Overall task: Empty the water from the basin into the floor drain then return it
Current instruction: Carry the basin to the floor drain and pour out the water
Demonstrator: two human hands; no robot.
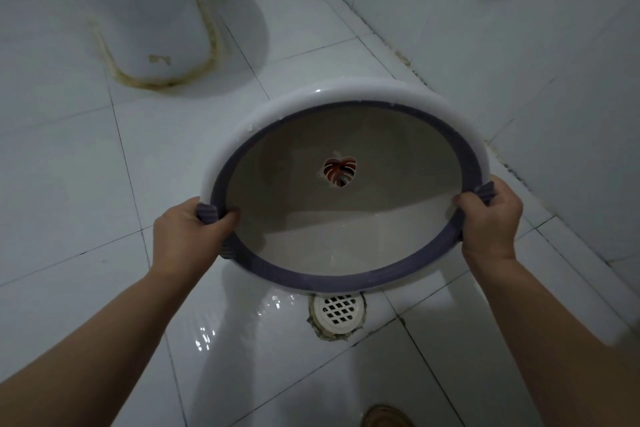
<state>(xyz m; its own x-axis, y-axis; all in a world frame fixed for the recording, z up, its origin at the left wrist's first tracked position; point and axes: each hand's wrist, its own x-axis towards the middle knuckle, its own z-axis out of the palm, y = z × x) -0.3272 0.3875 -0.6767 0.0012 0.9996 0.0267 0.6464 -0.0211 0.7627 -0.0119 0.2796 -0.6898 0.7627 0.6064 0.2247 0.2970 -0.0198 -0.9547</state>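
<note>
head view: basin [346, 229] tilted between both hands [188, 234].

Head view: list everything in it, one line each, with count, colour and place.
basin: one, white with purple rim and a leaf sticker inside, tipped toward the camera above the drain.
floor drain: one, white grate, just below the basin's lower rim.
floor: white tiles, wet and shiny near the drain.
toilet base: one, white, stained seam, upper left.
wall: white tiles, right.
slipper: one, brown, bottom edge.
left hand: one, grips the left purple handle.
right hand: one, grips the right purple handle.
</note>
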